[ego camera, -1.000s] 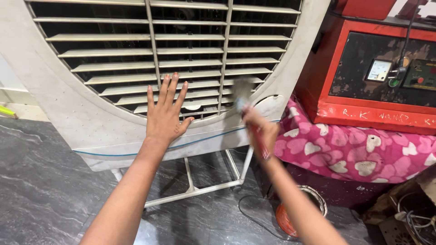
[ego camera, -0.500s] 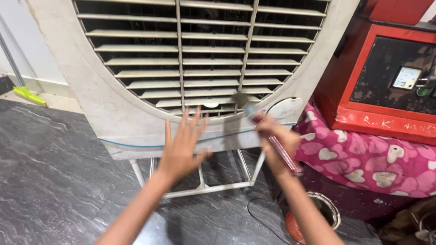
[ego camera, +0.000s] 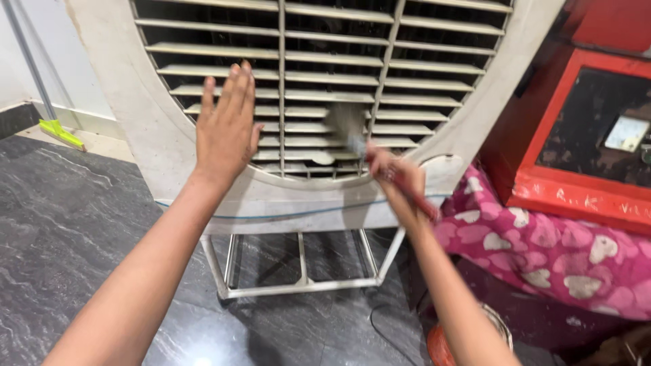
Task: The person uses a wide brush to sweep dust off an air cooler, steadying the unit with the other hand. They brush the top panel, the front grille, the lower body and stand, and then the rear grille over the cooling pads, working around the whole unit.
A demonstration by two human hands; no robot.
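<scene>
Left hand point(ego camera: 227, 129), open with fingers spread, braces flat against the air cooler point(ego camera: 319, 203) at the rim of its louvred grille point(ego camera: 339, 74). Right hand point(ego camera: 400, 183) is clamped on a paintbrush point(ego camera: 349, 129), bristles blurred against the slats just beyond. Risks: hard strokes may bend slats; the cooler's wheeled stand point(ego camera: 298, 281) could shift under pressure.

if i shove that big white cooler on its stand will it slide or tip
Probably tips before it slides: the air cooler is a tall, bulky body on a thin metal stand. The polished stone floor looks slick, so the legs may skid. The left hand lies flat against its grille.
</scene>
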